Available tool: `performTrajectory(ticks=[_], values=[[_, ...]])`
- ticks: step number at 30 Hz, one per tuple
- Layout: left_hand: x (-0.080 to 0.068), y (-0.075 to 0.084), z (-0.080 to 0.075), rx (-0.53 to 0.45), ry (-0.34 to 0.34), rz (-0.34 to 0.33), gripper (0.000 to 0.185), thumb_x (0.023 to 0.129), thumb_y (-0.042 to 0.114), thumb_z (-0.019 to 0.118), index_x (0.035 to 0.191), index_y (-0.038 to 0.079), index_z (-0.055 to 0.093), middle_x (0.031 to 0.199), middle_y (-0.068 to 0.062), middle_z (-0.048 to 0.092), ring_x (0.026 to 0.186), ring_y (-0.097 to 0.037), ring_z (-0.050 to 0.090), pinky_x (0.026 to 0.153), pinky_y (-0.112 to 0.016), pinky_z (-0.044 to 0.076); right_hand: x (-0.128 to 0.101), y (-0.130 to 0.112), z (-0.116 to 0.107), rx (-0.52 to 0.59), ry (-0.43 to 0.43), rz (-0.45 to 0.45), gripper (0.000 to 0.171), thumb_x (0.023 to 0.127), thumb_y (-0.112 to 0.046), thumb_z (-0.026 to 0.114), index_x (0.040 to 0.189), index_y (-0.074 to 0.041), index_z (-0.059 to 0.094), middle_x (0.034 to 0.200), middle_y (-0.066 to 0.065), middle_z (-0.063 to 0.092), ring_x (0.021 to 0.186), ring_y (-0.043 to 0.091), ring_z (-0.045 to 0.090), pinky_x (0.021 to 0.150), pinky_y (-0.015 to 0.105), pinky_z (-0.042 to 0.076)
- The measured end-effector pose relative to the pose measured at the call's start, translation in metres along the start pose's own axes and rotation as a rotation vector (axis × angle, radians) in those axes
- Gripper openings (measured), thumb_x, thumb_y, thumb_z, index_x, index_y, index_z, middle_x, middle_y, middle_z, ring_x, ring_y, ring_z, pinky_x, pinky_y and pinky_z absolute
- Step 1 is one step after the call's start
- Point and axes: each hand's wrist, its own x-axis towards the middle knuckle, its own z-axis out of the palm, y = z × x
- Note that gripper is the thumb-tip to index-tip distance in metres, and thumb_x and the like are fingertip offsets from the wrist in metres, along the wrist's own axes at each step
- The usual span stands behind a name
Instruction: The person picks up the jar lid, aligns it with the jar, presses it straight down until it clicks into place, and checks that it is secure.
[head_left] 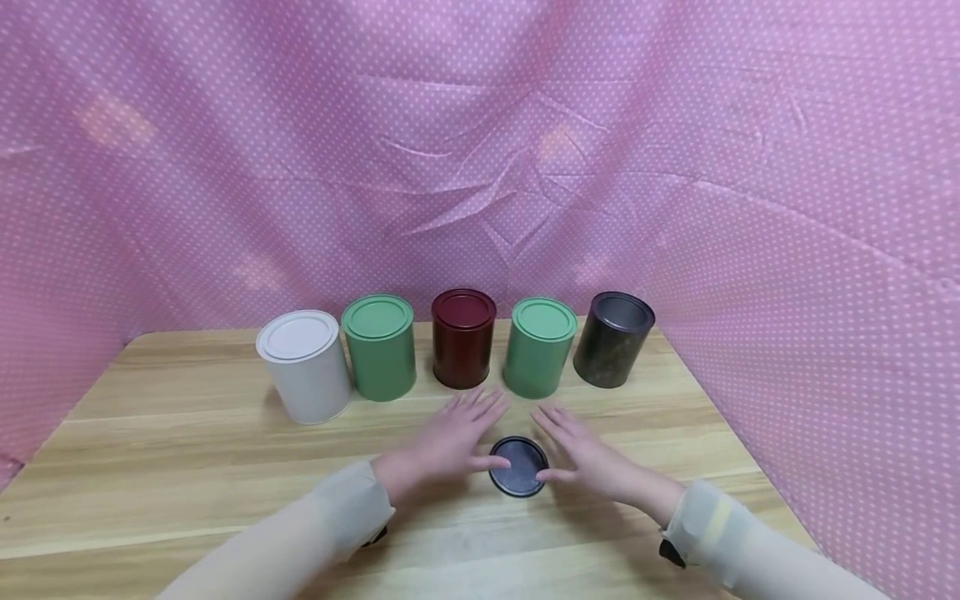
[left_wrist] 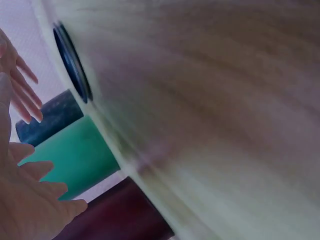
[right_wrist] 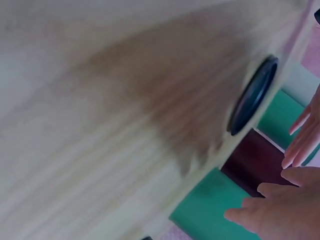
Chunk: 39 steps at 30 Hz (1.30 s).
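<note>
A round dark lid (head_left: 518, 467) lies flat on the wooden table between my two hands. On its left side my left hand (head_left: 453, 437) hovers with straight fingers pointing forward, the thumb overlapping the lid's edge in the head view. My right hand (head_left: 588, 458) mirrors it on the right, fingers spread and thumb tip at the lid's rim. Both wrist views show the palms raised above the table, holding nothing. Beyond the fingertips stand a dark red can (head_left: 463, 340) and a green can (head_left: 540, 348), both with tops of matching colour.
To the left in the same row are a white can (head_left: 306, 367) and a second green can (head_left: 380, 348). A dark mottled can (head_left: 611, 342) stands at the right end. Pink dotted cloth (head_left: 480, 167) hangs behind and beside the wooden table (head_left: 187, 467).
</note>
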Motion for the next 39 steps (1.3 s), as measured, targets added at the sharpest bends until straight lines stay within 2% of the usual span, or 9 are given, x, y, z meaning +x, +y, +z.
performTrajectory(ticks=[4,9,13,22,29,39], values=[[0.001,-0.001,0.005,0.014,-0.030,0.001,0.086,0.086,0.058,0.062,0.153,0.014,0.030,0.159,-0.011,0.028,0.148,-0.036,0.018,0.117,-0.058,0.021,0.000,0.000,0.006,0.011,-0.027,0.010,0.079,0.083,-0.029,0.075,0.142,0.008,0.038,0.144,0.036,0.036,0.132,0.057,0.032,0.106,0.066,0.031],[0.000,-0.004,0.009,0.051,-0.101,-0.013,0.087,0.085,0.061,0.061,0.153,0.017,0.029,0.159,-0.012,0.026,0.146,-0.040,0.020,0.117,-0.058,0.021,0.001,-0.001,0.009,0.033,-0.108,0.079,0.081,0.086,-0.032,0.072,0.146,0.005,0.033,0.149,0.035,0.029,0.137,0.056,0.025,0.110,0.066,0.026],[-0.002,-0.013,0.008,0.041,-0.153,-0.011,0.090,0.084,0.062,0.061,0.154,0.017,0.026,0.159,-0.017,0.024,0.145,-0.043,0.019,0.116,-0.059,0.023,0.007,-0.003,0.012,0.046,-0.149,0.107,0.084,0.086,-0.034,0.071,0.147,0.007,0.031,0.149,0.037,0.027,0.137,0.056,0.024,0.110,0.066,0.025],[-0.003,-0.032,0.006,0.023,-0.230,-0.015,0.096,0.083,0.064,0.062,0.156,0.017,0.019,0.160,-0.017,0.020,0.146,-0.042,0.019,0.116,-0.058,0.024,0.019,-0.004,0.020,0.096,-0.150,0.157,0.084,0.085,-0.034,0.073,0.146,0.007,0.031,0.149,0.036,0.025,0.138,0.054,0.025,0.109,0.065,0.027],[-0.005,-0.036,0.008,-0.008,-0.238,-0.013,0.094,0.082,0.061,0.065,0.154,0.015,0.026,0.158,-0.018,0.026,0.144,-0.043,0.023,0.113,-0.062,0.025,0.022,-0.006,0.023,0.150,-0.184,0.190,0.086,0.084,-0.033,0.074,0.147,0.005,0.030,0.151,0.037,0.022,0.139,0.053,0.023,0.110,0.065,0.026],[0.000,-0.032,0.007,0.023,-0.272,-0.037,0.091,0.081,0.063,0.065,0.151,0.015,0.033,0.157,-0.017,0.029,0.144,-0.043,0.024,0.111,-0.064,0.027,0.021,-0.004,0.023,0.074,-0.186,0.179,0.088,0.081,-0.034,0.077,0.145,0.008,0.033,0.147,0.039,0.026,0.137,0.054,0.026,0.109,0.064,0.028]])
